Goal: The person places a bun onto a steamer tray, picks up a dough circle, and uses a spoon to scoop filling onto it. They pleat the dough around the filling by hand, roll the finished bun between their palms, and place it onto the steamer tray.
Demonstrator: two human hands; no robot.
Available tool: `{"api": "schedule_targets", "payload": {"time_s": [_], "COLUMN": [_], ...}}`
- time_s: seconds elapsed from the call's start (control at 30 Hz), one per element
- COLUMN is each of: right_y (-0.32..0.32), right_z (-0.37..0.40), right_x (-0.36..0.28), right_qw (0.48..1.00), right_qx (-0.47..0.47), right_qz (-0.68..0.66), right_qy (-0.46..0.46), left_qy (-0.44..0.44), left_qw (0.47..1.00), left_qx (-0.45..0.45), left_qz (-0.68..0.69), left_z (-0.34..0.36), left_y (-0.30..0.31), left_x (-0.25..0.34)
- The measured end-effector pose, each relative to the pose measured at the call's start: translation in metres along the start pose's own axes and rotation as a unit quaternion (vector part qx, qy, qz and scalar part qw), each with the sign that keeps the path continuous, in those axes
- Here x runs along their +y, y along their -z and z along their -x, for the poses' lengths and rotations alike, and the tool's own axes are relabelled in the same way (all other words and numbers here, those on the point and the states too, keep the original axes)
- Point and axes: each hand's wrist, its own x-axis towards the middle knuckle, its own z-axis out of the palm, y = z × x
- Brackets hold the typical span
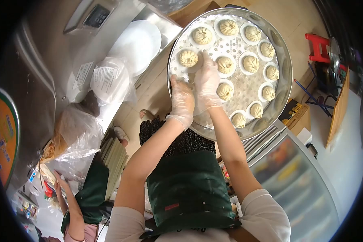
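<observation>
A wide round metal steamer tray with a perforated bottom holds several pleated buns, each on a white paper round. My left hand, in a clear plastic glove, is at the tray's near left side, with one finger stretched forward apart from the rest. My right hand, gloved too, reaches over the tray bottom with its fingers extended between a bun on the left and another bun on the right. Nothing shows clearly in either hand. The undersides of both hands and some fingertips are hidden.
Left of me is a metal counter with stacked white rounds and plastic bags. A co-worker's arms show at lower left. A glass-topped cabinet stands at right, a red stool farther off.
</observation>
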Motion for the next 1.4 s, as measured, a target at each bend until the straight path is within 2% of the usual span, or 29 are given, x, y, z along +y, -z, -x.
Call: {"api": "schedule_targets", "payload": {"time_s": [0.07,0.1,0.13,0.17,0.2,0.23,0.27,0.37,0.43,0.57,0.6,0.67,0.8,1.03,1.1,1.13,1.23,1.37,1.4], "right_y": [0.017,0.028,0.039,0.046,0.049,0.048,0.037,0.018,0.014,0.019,0.022,0.032,0.004,-0.015,-0.016,-0.013,0.001,0.033,0.041], "right_z": [0.019,0.029,0.040,0.048,0.056,0.062,0.069,0.078,0.079,0.081,0.077,0.071,0.053,0.053,0.053,0.052,0.068,0.104,0.108], "right_x": [0.012,0.020,0.026,0.030,0.034,0.038,0.044,0.056,0.058,0.063,0.053,0.029,0.030,0.019,0.019,0.019,0.013,0.027,0.034], "right_qw": [0.994,0.986,0.982,0.984,0.982,0.976,0.981,0.976,0.975,0.974,0.979,0.935,0.936,0.959,0.968,0.970,0.985,0.993,0.990], "right_qx": [-0.046,-0.067,-0.135,-0.162,-0.187,-0.210,-0.130,-0.108,-0.141,-0.197,-0.202,-0.206,-0.161,-0.013,0.001,-0.025,0.045,0.045,0.080], "right_qz": [-0.094,-0.139,-0.102,-0.060,-0.018,0.024,0.062,0.106,0.101,0.052,-0.030,-0.188,-0.182,-0.149,-0.137,-0.114,-0.107,-0.103,-0.096], "right_qy": [-0.040,-0.060,-0.078,-0.037,0.005,0.047,0.128,0.157,0.135,0.099,-0.006,-0.218,-0.254,-0.241,-0.212,-0.212,-0.127,-0.037,-0.065], "left_qy": [-0.029,-0.053,-0.076,-0.095,-0.071,-0.055,-0.039,0.005,0.030,0.087,0.104,0.125,0.134,0.134,0.130,0.127,0.130,0.137,0.136], "left_qw": [0.999,0.994,0.974,0.941,0.910,0.894,0.875,0.846,0.823,0.814,0.813,0.806,0.791,0.771,0.767,0.765,0.767,0.766,0.766], "left_qx": [0.020,0.048,0.077,0.104,0.166,0.198,0.230,0.282,0.284,0.257,0.247,0.245,0.236,0.205,0.205,0.203,0.198,0.184,0.179], "left_qz": [-0.026,0.087,0.198,0.307,0.373,0.399,0.423,0.453,0.492,0.513,0.517,0.525,0.548,0.588,0.594,0.597,0.596,0.601,0.602], "left_z": [0.018,0.028,0.039,0.049,0.065,0.081,0.096,0.132,0.151,0.181,0.186,0.193,0.205,0.215,0.217,0.218,0.227,0.239,0.243], "left_y": [0.017,0.022,0.025,0.026,0.027,0.029,0.030,0.017,0.009,-0.005,-0.008,-0.014,-0.023,-0.027,-0.033,-0.037,-0.040,-0.054,-0.055], "left_x": [-0.011,-0.019,-0.028,-0.035,-0.038,-0.042,-0.047,-0.055,-0.061,-0.065,-0.065,-0.064,-0.056,-0.051,-0.050,-0.049,-0.050,-0.055,-0.057]}}
